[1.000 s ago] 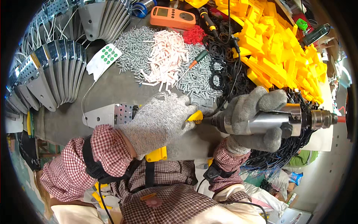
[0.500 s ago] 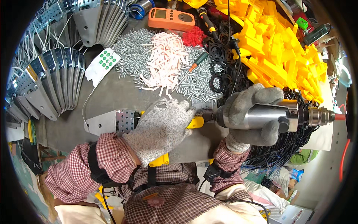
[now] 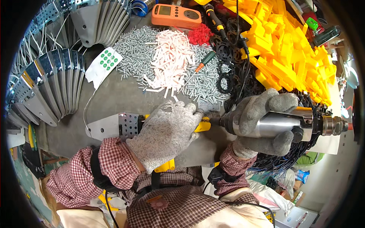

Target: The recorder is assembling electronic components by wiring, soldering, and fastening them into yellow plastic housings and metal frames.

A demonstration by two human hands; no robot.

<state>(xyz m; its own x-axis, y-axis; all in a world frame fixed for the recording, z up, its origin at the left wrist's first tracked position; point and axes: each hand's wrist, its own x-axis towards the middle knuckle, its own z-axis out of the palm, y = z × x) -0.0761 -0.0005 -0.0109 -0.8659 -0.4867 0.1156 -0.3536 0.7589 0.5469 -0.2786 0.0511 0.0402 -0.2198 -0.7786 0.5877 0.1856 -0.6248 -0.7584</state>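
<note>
My left hand [image 3: 165, 133], in a grey knit glove, closes over a yellow plastic piece [image 3: 203, 125] lying on the table; much of the piece is hidden beneath the palm. A grey metal bracket [image 3: 104, 127] with a perforated end lies in line with it on the left. In my gloved right hand [image 3: 249, 114] is a silver air screwdriver [image 3: 275, 124], held level with its nose pointing left. The tool's tip meets the right end of the yellow piece, or nearly so; exact contact is hard to see.
Beyond my hands lie piles of screws [image 3: 137, 49], pale short tubes [image 3: 171, 57] and red bits [image 3: 200, 35], with a green-handled screwdriver [image 3: 207, 60] on top. Stacked metal brackets [image 3: 57, 83] stand left, yellow parts [image 3: 277, 49] right. An orange meter [image 3: 176, 16] sits behind.
The air screwdriver and my right hand have shifted slightly right and down in the picture. My left hand stays over the yellow piece, nearly unmoved.
</note>
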